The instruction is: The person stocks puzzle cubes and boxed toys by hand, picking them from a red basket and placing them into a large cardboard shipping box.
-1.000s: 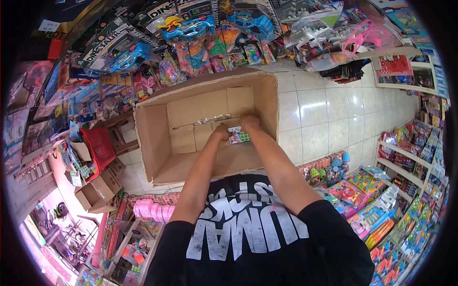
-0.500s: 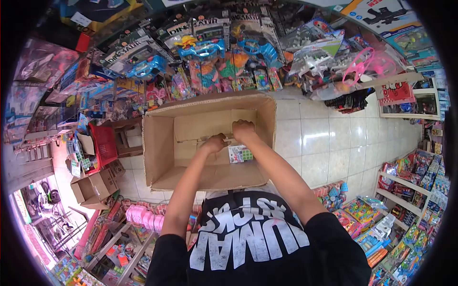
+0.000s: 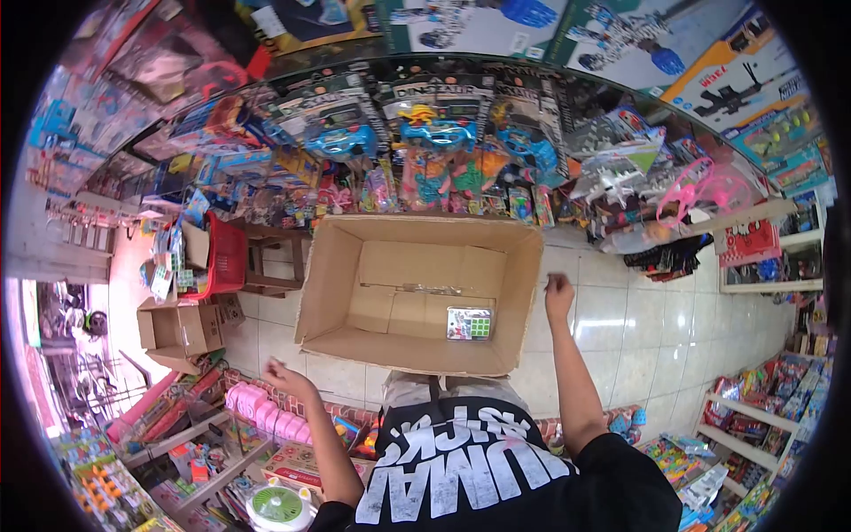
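A large open cardboard box point(image 3: 425, 350) stands on the floor in front of me. In its near right corner lies a packaged puzzle cube point(image 3: 470, 324) with green squares showing. My left hand point(image 3: 288, 379) hangs in the air outside the box, off its near left corner, fingers loosely apart and nothing in them. On the other side, my right hand point(image 3: 558, 297) is just past the box's right wall, apart from it. Its fingers are loosely bent, with no object visible in them.
Hanging toy packs point(image 3: 439, 115) line the far side. A red basket point(image 3: 229, 257) and a smaller cardboard box point(image 3: 182, 328) stand at left. Pink toys point(image 3: 266, 412) and a green-and-white fan point(image 3: 281, 505) sit near left. Stocked shelves point(image 3: 762, 408) flank the tiled floor point(image 3: 612, 328) at right.
Both hands have come up out of the box and moved apart, left hand to the left, right hand to the right. The puzzle cube stays inside. My view has tilted up.
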Demonstrator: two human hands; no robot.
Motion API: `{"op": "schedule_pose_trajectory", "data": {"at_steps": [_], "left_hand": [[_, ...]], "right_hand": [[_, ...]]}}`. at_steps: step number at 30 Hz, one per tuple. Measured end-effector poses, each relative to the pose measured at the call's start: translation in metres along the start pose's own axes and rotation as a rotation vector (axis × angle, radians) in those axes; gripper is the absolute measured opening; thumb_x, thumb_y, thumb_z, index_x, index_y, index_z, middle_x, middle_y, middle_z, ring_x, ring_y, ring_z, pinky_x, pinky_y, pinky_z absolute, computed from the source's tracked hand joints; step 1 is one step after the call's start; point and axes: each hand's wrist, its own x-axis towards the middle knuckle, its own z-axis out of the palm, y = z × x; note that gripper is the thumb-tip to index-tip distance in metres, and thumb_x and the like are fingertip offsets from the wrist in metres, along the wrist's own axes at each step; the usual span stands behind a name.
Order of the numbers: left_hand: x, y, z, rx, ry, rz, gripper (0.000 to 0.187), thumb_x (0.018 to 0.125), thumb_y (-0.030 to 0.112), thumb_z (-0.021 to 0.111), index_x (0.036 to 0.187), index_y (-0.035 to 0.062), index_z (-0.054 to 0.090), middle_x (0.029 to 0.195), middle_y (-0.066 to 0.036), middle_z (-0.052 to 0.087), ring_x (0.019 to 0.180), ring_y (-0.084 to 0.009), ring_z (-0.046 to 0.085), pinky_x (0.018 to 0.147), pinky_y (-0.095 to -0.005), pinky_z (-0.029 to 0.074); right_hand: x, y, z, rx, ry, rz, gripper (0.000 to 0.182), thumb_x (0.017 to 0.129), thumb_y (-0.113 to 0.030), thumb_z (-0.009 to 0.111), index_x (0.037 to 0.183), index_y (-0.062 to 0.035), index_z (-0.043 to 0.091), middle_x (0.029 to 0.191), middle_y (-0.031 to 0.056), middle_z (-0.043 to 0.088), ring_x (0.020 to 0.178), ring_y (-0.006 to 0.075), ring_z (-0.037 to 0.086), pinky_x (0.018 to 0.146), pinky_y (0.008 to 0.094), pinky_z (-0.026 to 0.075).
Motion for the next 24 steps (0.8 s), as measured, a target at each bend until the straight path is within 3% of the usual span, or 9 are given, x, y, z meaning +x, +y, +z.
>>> {"op": "schedule_pose_trajectory", "data": {"at_steps": [4, 6, 7, 8, 9, 10, 18, 20, 24], "left_hand": [[-0.074, -0.149, -0.058, 0.411, -0.429, -0.146, 0.029, 0.098, 0.025, 0.055, 0.107, -0.0021, 0.055, 0.099, -0.014, 0.057, 0.097, -0.0240, 0.053, 0.089, -0.0366, 0.042], [-0.127, -0.248, -0.098, 0.525, -0.777, -0.186, 0.027, 0.093, 0.021, 0.054, 0.103, -0.0023, 0.063, 0.098, -0.019, 0.063, 0.093, -0.0332, 0.061, 0.085, -0.0432, 0.047], [-0.143, -0.283, -0.110, 1.022, -1.160, 0.101, 0.030, 0.090, 0.024, 0.053, 0.094, -0.0017, 0.067, 0.092, -0.018, 0.067, 0.088, -0.0362, 0.065, 0.080, -0.0469, 0.051], [-0.148, -0.280, -0.150, 0.716, -1.481, 0.733, 0.032, 0.072, 0.016, 0.063, 0.103, 0.0057, 0.065, 0.084, -0.011, 0.063, 0.081, -0.0252, 0.062, 0.075, -0.0397, 0.049], [-0.145, -0.286, -0.152, 0.712, -1.453, 0.726, 0.032, 0.072, 0.016, 0.063, 0.103, 0.0057, 0.065, 0.084, -0.011, 0.063, 0.081, -0.0252, 0.062, 0.075, -0.0397, 0.049], [-0.156, -0.292, -0.162, 0.639, -1.485, 0.567, 0.031, 0.075, 0.018, 0.062, 0.103, 0.0047, 0.065, 0.086, -0.011, 0.064, 0.081, -0.0253, 0.062, 0.075, -0.0400, 0.050], [-0.182, -0.326, -0.201, -0.039, -1.504, -0.490, 0.037, 0.093, 0.031, 0.054, 0.105, -0.0022, 0.063, 0.096, -0.013, 0.069, 0.080, -0.0261, 0.067, 0.071, -0.0422, 0.055], [-0.142, -0.294, -0.201, 0.174, -1.025, -0.945, 0.038, 0.094, 0.030, 0.055, 0.112, -0.0033, 0.059, 0.100, -0.013, 0.067, 0.080, -0.0235, 0.065, 0.068, -0.0387, 0.055], [-0.099, -0.286, -0.205, 0.004, -0.845, -0.939, 0.034, 0.094, 0.025, 0.057, 0.110, -0.0046, 0.059, 0.097, -0.016, 0.067, 0.081, -0.0241, 0.065, 0.064, -0.0356, 0.055]], "right_hand": [[-0.068, 0.106, 0.019, -0.291, -0.358, -0.217, 0.027, 0.086, -0.025, 0.060, 0.101, -0.0035, 0.066, 0.096, 0.0242, 0.068, 0.094, 0.0426, 0.064, 0.078, 0.0472, 0.053], [-0.102, 0.288, 0.050, 0.097, -0.600, -0.072, 0.037, 0.082, -0.031, 0.065, 0.112, -0.0102, 0.066, 0.102, 0.0183, 0.070, 0.098, 0.0347, 0.066, 0.083, 0.0410, 0.054], [-0.109, 0.329, 0.042, -0.110, -0.979, 0.252, 0.042, 0.080, -0.034, 0.066, 0.118, -0.0153, 0.065, 0.101, 0.0138, 0.071, 0.088, 0.0275, 0.070, 0.079, 0.0385, 0.056], [-0.115, 0.285, 0.034, -0.384, -1.195, 0.391, 0.045, 0.082, -0.034, 0.064, 0.124, -0.0182, 0.061, 0.099, 0.0113, 0.072, 0.078, 0.0236, 0.070, 0.071, 0.0394, 0.057], [-0.135, 0.224, 0.022, -0.674, -1.388, 0.532, 0.048, 0.084, -0.034, 0.063, 0.130, -0.0212, 0.058, 0.096, 0.0088, 0.072, 0.068, 0.0198, 0.070, 0.062, 0.0404, 0.057], [-0.152, 0.199, 0.029, -0.852, -1.457, 0.554, 0.050, 0.096, -0.050, 0.042, 0.137, -0.0219, 0.048, 0.118, 0.0053, 0.067, 0.093, 0.0251, 0.069, 0.073, 0.0476, 0.054], [-0.204, 0.074, 0.088, -0.979, -1.293, 0.391, 0.034, 0.092, -0.033, 0.053, 0.101, -0.0036, 0.067, 0.094, 0.0082, 0.073, 0.070, 0.0202, 0.072, 0.058, 0.0352, 0.058], [-0.206, 0.064, 0.119, -1.001, -1.333, 0.248, 0.033, 0.090, -0.031, 0.053, 0.099, -0.0031, 0.068, 0.094, 0.0083, 0.073, 0.070, 0.0206, 0.072, 0.058, 0.0358, 0.058], [-0.226, 0.009, 0.171, -0.744, -1.131, 0.122, 0.025, 0.087, -0.025, 0.056, 0.099, -0.0061, 0.068, 0.086, 0.0098, 0.072, 0.066, 0.0195, 0.071, 0.053, 0.0326, 0.055]]}}
